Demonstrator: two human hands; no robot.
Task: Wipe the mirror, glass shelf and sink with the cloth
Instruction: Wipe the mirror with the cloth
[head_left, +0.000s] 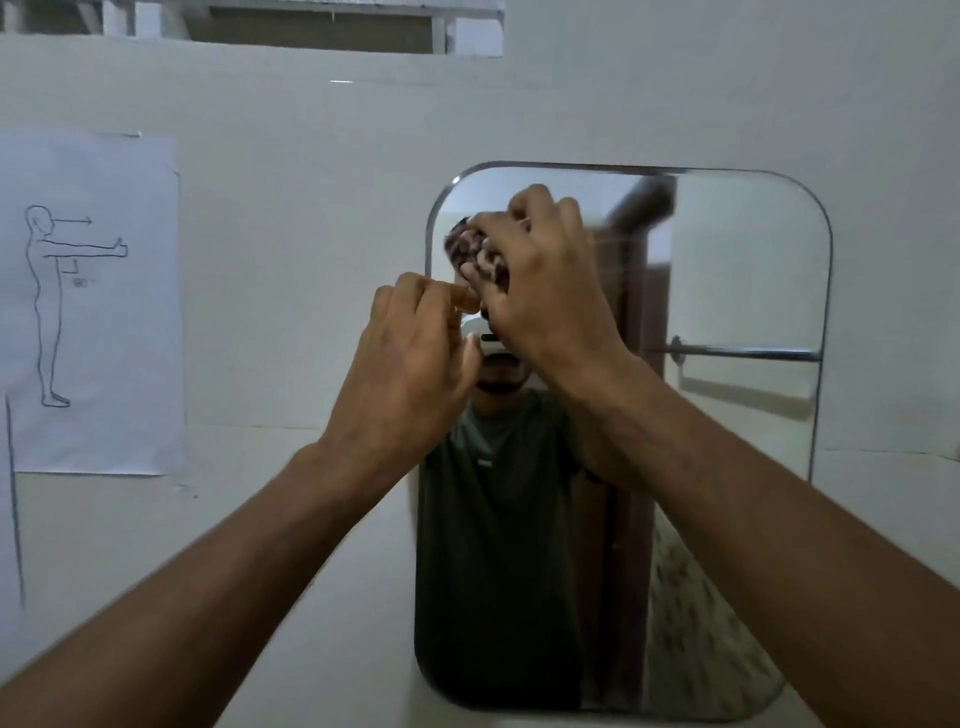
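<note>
The mirror (727, 291) hangs on the wall (311, 208), rigid and likely breakable, so light pressure seems wise. At its ten o'clock corner the right hand (550, 291) clenches the cloth (475, 254), bunched against the glass. The cloth looks soft and light; hold it wadded. At seven o'clock from it, the left hand (410, 364) curls loosely, apparently empty.

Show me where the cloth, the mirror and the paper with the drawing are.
cloth (475, 254), head view, the bunched patterned part showing left of the right hand's fingers
mirror (748, 270), head view, bare glass in its upper right
paper (104, 322), head view, blank area right of the drawn figure
</note>
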